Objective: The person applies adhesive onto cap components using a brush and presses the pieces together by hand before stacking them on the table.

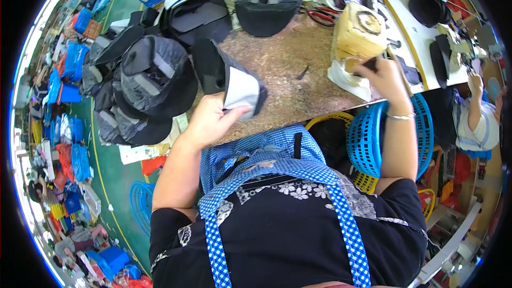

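The left hand (210,120) holds a dark cap piece with a pale grey lining (234,82); its grip is closed on the piece's lower edge, thumb on the lining. The piece rises from the grip over the brown table (288,69). Left of this grip lies a stack of dark caps (144,82). The right hand (386,77) has its grip closed on a small dark object (372,64), just below a wooden block (358,34). Below that grip stands a blue basket (368,144).
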Demonstrator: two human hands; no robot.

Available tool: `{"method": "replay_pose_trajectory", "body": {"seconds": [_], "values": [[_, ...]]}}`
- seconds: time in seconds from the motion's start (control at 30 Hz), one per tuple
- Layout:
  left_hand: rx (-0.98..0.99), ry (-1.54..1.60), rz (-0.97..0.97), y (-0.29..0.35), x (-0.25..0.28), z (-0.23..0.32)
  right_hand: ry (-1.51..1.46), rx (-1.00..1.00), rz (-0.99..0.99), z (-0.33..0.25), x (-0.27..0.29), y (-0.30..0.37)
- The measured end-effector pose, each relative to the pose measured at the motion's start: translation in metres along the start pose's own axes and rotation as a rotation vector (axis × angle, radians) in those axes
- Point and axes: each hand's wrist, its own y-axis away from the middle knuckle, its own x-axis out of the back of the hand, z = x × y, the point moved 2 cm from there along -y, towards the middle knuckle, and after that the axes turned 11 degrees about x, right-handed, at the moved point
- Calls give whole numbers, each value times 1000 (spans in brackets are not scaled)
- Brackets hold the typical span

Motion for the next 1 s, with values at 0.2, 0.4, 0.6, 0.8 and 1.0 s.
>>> {"method": "replay_pose_trajectory", "body": {"seconds": [0.2, 0.4, 0.6, 0.8, 1.0], "values": [[84, 487, -99, 13, -12, 19, -601, -420, 381, 56, -10, 25], [84, 442, -120, 1, -27, 13, -1375, 214, 205, -91, -42, 3], [85, 912, 92, 0, -19, 8, -979, 601, 82, -116, -69, 27], [129, 950, 17, 2, -16, 14, -1441, 124, 390, -118, -59, 18], [139, 935, 26, -3, -17, 19, -963, 294, 119, -101, -64, 11]]}}
